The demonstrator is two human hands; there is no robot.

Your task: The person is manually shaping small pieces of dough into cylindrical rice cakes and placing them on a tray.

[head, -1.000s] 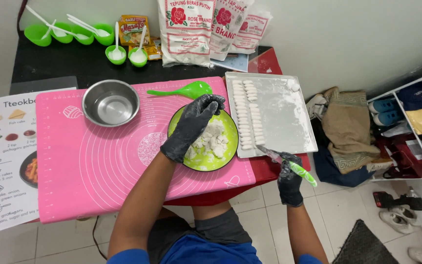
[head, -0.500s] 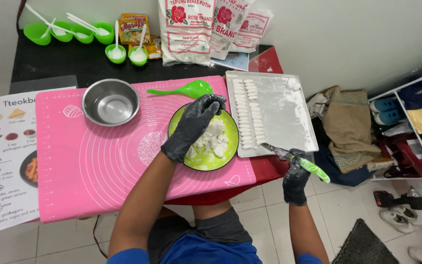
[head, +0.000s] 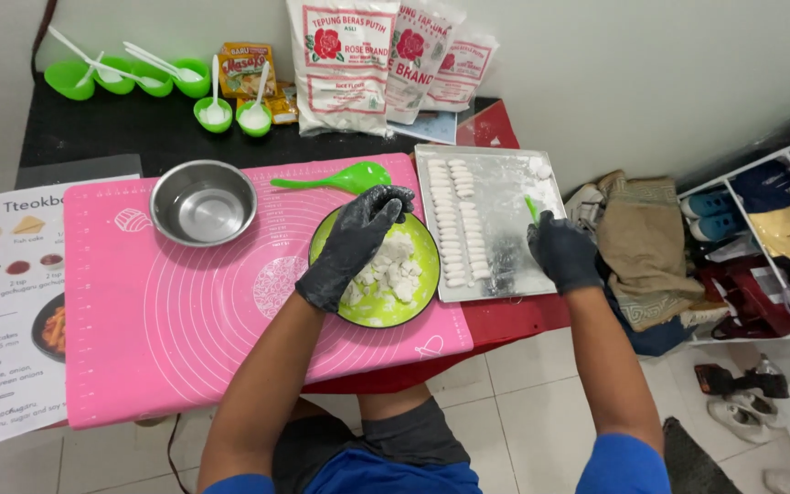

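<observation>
Both my hands wear black gloves. My left hand [head: 351, 245] rests palm-down over a green plate [head: 413, 306] of white dough chunks [head: 393, 274] on the pink silicone mat [head: 185, 320]. My right hand [head: 562, 251] is closed around a green-handled knife [head: 531, 209] above the floured metal tray [head: 505, 238]. On the tray lie rows of small white dough sticks [head: 457, 224], just left of that hand.
A steel bowl [head: 203, 202] and a green spoon [head: 333, 178] sit on the mat. Green cups [head: 130, 77], flour bags [head: 349, 64] and a seasoning packet [head: 247, 64] line the back. A recipe sheet [head: 2, 293] lies left. Clothes [head: 642, 247] and a shelf [head: 770, 238] stand right.
My right hand has lifted the knife from the table's front edge up over the metal tray. My left hand has stayed on the green plate.
</observation>
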